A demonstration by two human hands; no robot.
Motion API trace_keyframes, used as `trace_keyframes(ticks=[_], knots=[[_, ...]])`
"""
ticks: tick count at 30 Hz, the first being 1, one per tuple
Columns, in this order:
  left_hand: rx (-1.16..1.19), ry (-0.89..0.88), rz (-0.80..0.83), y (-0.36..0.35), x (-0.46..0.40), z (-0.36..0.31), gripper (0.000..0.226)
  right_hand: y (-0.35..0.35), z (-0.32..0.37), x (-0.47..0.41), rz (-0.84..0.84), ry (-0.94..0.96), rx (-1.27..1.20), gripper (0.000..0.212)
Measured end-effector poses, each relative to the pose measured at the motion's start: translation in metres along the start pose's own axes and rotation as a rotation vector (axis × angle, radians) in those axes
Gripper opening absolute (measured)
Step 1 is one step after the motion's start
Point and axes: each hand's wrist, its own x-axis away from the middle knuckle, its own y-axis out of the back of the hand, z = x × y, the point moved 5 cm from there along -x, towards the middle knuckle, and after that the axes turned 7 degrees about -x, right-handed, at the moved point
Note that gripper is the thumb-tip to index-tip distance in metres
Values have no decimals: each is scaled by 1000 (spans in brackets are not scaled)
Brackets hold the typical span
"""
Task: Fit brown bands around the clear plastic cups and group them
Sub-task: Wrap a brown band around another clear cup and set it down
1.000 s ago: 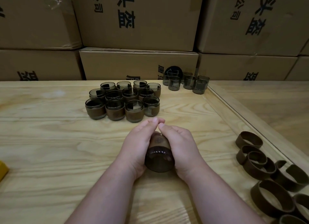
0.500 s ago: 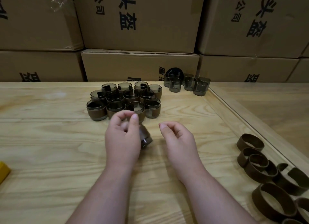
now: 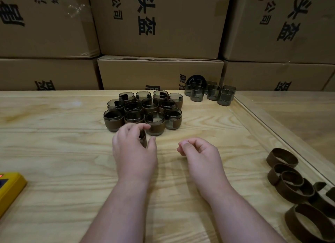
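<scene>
Left hand (image 3: 135,150): now alone carries the banded cup (image 3: 143,139) to the finished cluster (image 3: 145,110).
Right hand (image 3: 198,152): released, loosely curled, empty.

A person's left hand (image 3: 134,148) grips a banded cup (image 3: 143,139) just in front of a cluster of banded cups (image 3: 145,110) on a pale wooden table (image 3: 54,152), fingers curled over it. The right hand (image 3: 199,152) hovers beside it, loosely curled and holding nothing. Bare clear cups (image 3: 210,93) stand at the table's far edge against stacked cardboard boxes (image 3: 159,25). Loose brown bands (image 3: 293,184) lie at right; a yellow device (image 3: 9,188) sits at left
</scene>
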Motion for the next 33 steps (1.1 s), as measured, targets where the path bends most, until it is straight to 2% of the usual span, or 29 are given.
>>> trace_keyframes(ticks=[6,9,13,17,20,25,27,31,33], knots=[[41,326,-14,1,-1,19,62,2,-2,-2,-21,-17,-19,20],[113,393,-71,5,-3,27,66,7,-2,-5,-50,-18,-20,20],[173,447,-127,9,-4,33,72,26,1,-11,-199,29,80,21],[298,465,-128,9,-6,37,69,46,4,-14,-352,44,274,20],[377,474,-132,8,-7,39,64,43,3,-15,-348,19,417,16],[569,302,-212,16,-2,20,38,28,-3,-38,-183,-68,964,58],[621,219,-139,14,0,9,28,31,-9,-59,-145,-154,1097,68],[595,170,208,-11,9,-6,13,46,-14,-103,-195,-256,1169,79],[558,163,319,-20,13,-10,12,51,-15,-125,-225,-257,1193,81]])
